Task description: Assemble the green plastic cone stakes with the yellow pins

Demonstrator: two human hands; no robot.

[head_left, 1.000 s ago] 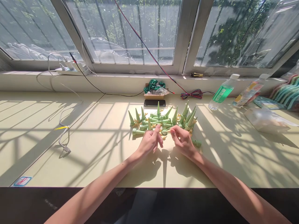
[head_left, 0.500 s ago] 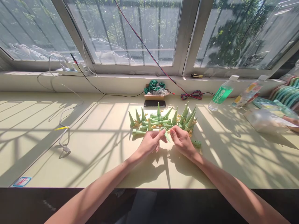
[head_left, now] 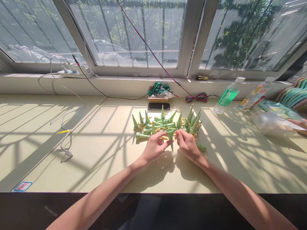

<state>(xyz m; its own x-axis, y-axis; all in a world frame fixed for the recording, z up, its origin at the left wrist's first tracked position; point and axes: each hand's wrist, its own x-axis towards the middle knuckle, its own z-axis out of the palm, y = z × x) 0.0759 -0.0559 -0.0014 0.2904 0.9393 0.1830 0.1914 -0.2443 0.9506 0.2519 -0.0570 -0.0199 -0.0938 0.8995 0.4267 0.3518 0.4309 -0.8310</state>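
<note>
My left hand [head_left: 156,145] is closed on a green plastic cone [head_left: 169,135], its thumb and fingers at the cone's side. The cone's wide open end faces up and its tip points down above the table. Close beside it on the right, my right hand [head_left: 187,143] is closed with fingers pinched together; what they hold, if anything, is hidden. Behind both hands lies a group of green cones [head_left: 162,113], several standing tip up and others lying flat, with small yellow pieces [head_left: 165,137] among them. A green cylindrical piece [head_left: 202,147] lies right of my right hand.
A black phone [head_left: 158,106] and a small box [head_left: 158,100] with green wrapping sit behind the cones. Coiled red and black wire [head_left: 200,97] and two bottles [head_left: 225,97] stand right of them. A white cable [head_left: 63,140] lies at left. Another person's hand [head_left: 298,126] shows at the right edge.
The cone in my left hand has turned so its open end faces up and its tip down. My left fingers have shifted around it. My right hand has barely moved.
</note>
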